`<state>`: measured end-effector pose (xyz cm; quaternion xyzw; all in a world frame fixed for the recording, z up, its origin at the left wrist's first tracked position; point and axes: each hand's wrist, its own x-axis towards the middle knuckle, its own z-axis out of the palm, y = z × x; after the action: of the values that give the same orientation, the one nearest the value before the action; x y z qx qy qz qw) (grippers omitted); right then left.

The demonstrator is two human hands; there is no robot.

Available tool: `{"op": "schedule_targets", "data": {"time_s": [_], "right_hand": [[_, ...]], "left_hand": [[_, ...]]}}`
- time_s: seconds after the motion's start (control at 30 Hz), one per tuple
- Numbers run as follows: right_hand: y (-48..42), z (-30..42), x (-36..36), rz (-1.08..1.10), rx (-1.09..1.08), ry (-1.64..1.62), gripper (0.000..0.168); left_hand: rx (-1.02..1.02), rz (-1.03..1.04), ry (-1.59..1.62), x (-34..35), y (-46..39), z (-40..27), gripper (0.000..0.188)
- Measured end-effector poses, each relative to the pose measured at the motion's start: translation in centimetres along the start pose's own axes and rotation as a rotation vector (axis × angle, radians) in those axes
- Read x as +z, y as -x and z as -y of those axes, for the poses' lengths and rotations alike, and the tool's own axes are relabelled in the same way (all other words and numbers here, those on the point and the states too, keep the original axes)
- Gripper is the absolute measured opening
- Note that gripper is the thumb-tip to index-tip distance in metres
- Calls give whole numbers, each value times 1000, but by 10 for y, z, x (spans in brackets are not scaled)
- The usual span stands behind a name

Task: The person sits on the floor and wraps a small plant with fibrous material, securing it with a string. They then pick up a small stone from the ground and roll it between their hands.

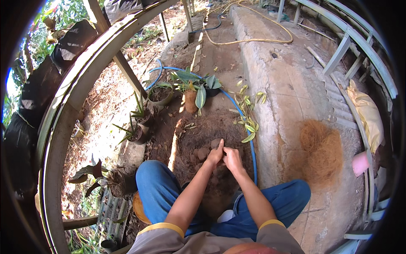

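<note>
Both of my hands meet over dark soil in front of my knees. My left hand [216,153] has its thumb stretched forward, beside a round brown clump [216,143] that lies or is held just past it; which of the two I cannot tell. Close against it is my right hand [232,158], its fingers curled inward. Whatever is between the palms is hidden. Several more brown clumps [203,153] rest on the soil [187,139] to the left of my hands.
A blue hose [252,152] curves along the concrete ledge [269,127] on my right, where brown coir fibre [323,155] is heaped. Cut leafy stems [249,127] lie by the hose. Potted plants [136,135] stand at left, leafy plants [200,95] ahead. A pink pot [361,163] is far right.
</note>
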<state>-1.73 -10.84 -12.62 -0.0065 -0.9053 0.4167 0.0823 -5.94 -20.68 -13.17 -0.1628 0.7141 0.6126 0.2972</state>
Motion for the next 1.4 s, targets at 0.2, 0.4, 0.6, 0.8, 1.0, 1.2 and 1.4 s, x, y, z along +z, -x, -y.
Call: {"op": "schedule_targets", "data": {"time_s": [0.2,0.4,0.6,0.8,1.0,1.2,1.4], "right_hand": [[-14,62,-32,134,-294,120,28],[-13,84,-56,140,-370,-7,31],[-13,85,-70,234,-114,141,16],[-27,84,-66,184,-424,501,12],[-36,110,-92,309,-483,418,15],[-60,111,-95,88,-529,76,22],[-45,108,-72,236,-416,45,25]], "left_hand": [[-10,105,271,-39,19,-42,76],[-139,433,249,-46,71,-97,102],[-99,610,340,-30,21,-66,83],[-178,475,566,-7,10,-72,87],[-141,631,603,-28,49,-98,99],[33,626,581,-54,52,-115,80],[87,337,462,-40,68,-106,84]]}}
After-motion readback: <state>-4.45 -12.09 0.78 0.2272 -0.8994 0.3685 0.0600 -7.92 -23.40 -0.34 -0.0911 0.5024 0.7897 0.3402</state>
